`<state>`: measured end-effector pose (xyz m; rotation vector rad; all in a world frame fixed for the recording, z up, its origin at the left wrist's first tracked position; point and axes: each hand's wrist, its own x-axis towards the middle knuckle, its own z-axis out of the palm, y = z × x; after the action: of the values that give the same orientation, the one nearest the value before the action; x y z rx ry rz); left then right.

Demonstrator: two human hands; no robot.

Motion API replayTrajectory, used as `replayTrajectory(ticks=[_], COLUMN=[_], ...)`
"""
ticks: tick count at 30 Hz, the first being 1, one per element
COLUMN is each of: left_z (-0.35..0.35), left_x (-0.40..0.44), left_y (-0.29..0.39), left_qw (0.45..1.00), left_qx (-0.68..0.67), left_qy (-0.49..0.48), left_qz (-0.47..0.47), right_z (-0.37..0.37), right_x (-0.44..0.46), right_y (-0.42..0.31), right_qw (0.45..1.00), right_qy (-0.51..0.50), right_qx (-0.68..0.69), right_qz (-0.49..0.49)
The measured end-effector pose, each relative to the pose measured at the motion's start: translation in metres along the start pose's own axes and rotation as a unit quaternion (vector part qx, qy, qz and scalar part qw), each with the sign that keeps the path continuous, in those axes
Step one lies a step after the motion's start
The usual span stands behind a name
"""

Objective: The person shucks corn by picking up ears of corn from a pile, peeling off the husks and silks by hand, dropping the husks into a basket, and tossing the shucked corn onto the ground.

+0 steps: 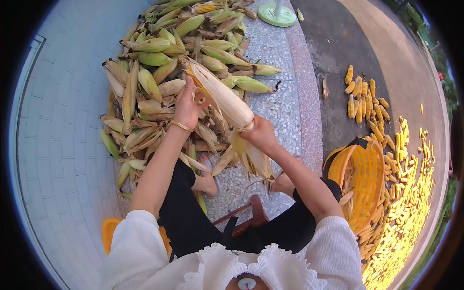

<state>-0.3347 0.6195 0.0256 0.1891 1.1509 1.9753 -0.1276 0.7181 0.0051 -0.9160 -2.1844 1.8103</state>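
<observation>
A partly husked corn ear [223,94] slants across the middle of the view, with yellow kernels showing along its upper left side near the dark silk end. My right hand [261,134] is closed round its stalk end, and loose peeled husk [252,157] hangs below that hand. My left hand [190,104], with a bangle at the wrist, is beside the ear's tip side. Its fingers are curled on a pale strip of husk, partly hidden by the hand.
A large heap of unhusked corn [159,72] lies ahead and to the left, by a tiled wall [63,121]. To the right stands a yellow plastic basket [360,188]. Many husked cobs [401,227] cover the ground beyond it. A round green base [276,14] stands at the top.
</observation>
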Motion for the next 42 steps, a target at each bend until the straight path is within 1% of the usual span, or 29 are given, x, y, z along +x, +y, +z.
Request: replayTrajectory(ticks=[1,2,3,4,6,12,13,14,15,16,17,18,19,21,22,25,27,29,31,32,34,35,36,37,38,39,40,41,42], left_z=[0.005,0.010,0.011,0.005,-0.004,-0.003,0.004,0.010,0.015,0.019,0.017,0.010,-0.002,-0.018,-0.017,-0.011,-0.009,-0.011,0.002,0.010,0.023,0.033,0.045,0.054,0.059,0.064,0.070,0.074,0.076], left_x=[-0.011,-0.010,-0.010,-0.007,-0.001,-0.021,-0.030,-0.037,-0.059,-0.065,-0.081,-0.073,-0.059,-0.030,-0.025,-0.020,-0.022,-0.025,-0.035,-0.041,-0.048,-0.054,-0.062,-0.067,-0.066,-0.067,-0.070,-0.073,-0.075], left_y=[-0.015,-0.028,-0.037,-0.033,-0.035,-0.033,-0.023,-0.020,-0.057,-0.063,-0.069,-0.070,-0.070,-0.046,-0.037,-0.026,-0.031,-0.044,-0.050,-0.053,-0.063,-0.065,-0.064,-0.066,-0.072,-0.074,-0.076,-0.077,-0.077], left_qw=[0.993,0.990,0.986,0.985,0.985,0.978,0.938,0.856,0.839,0.828,0.819,0.858,0.890,0.898,0.917,0.936,0.940,0.947,0.947,0.948,0.950,0.949,0.944,0.936,0.928,0.926,0.918,0.910,0.909], left_qx=[0.077,0.068,0.057,0.032,0.016,0.011,0.087,0.154,0.311,0.306,0.288,0.248,0.202,0.119,0.085,0.043,0.025,0.066,0.079,0.123,0.197,0.197,0.226,0.255,0.275,0.275,0.292,0.309,0.310], left_qy=[0.083,0.120,0.158,0.168,0.154,0.108,-0.017,-0.144,-0.281,-0.294,-0.302,-0.219,-0.137,-0.120,-0.101,-0.080,-0.079,-0.096,-0.102,-0.122,-0.156,-0.164,-0.190,-0.217,-0.240,-0.249,-0.260,-0.270,-0.273], left_qz=[-0.011,0.004,0.019,-0.039,-0.070,-0.181,-0.335,-0.472,-0.347,-0.367,-0.394,-0.393,-0.386,-0.406,-0.376,-0.340,-0.331,-0.299,-0.293,-0.265,-0.185,-0.184,-0.145,-0.106,-0.072,-0.073,-0.068,-0.061,-0.062], right_z=[0.005,0.010,0.015,0.021,0.030,0.034,0.040,0.048,0.056,0.065,0.063,0.046,0.027,-0.016,-0.046,-0.144,-0.207,-0.264,-0.314,-0.317,-0.322,-0.314,-0.309,-0.311,-0.273,-0.247,-0.212,-0.182,-0.157], right_x=[-0.002,-0.005,-0.009,-0.015,-0.018,-0.049,-0.056,-0.063,-0.067,-0.083,-0.099,-0.092,-0.080,-0.071,-0.071,-0.098,-0.142,-0.196,-0.249,-0.266,-0.290,-0.272,-0.246,-0.227,-0.182,-0.149,-0.119,-0.094,-0.076], right_y=[-0.005,-0.010,-0.015,-0.019,-0.012,-0.010,0.000,0.017,0.031,0.041,0.036,0.020,0.014,0.025,0.014,-0.008,0.001,0.032,0.070,0.077,0.088,0.081,0.073,0.105,0.064,0.054,0.026,0.003,-0.021], right_qw=[0.994,0.975,0.975,0.970,0.960,0.956,0.957,0.910,0.823,0.822,0.832,0.839,0.824,0.847,0.851,0.835,0.790,0.771,0.733,0.730,0.642,0.691,0.737,0.806,0.870,0.924,0.964,0.990,0.997], right_qy=[0.008,0.013,0.010,0.002,0.005,-0.048,-0.052,-0.183,-0.300,-0.238,-0.242,-0.284,-0.320,-0.185,-0.110,0.128,0.206,0.264,0.238,0.244,0.100,0.092,0.083,0.136,0.162,0.160,0.158,0.117,0.079], right_qx=[-0.110,-0.220,-0.220,-0.241,-0.272,-0.286,-0.284,-0.317,-0.335,-0.256,-0.243,-0.335,-0.422,-0.445,-0.468,-0.503,-0.567,-0.580,-0.624,-0.625,-0.682,-0.633,-0.580,-0.541,-0.424,-0.341,-0.211,-0.074,0.022], right_qz=[-0.014,-0.027,-0.027,-0.032,-0.066,-0.046,-0.041,-0.196,-0.346,-0.449,-0.436,-0.322,-0.200,-0.225,-0.212,-0.184,-0.109,-0.014,0.131,0.132,0.335,0.336,0.338,0.196,0.192,0.068,0.020,0.023,0.006])
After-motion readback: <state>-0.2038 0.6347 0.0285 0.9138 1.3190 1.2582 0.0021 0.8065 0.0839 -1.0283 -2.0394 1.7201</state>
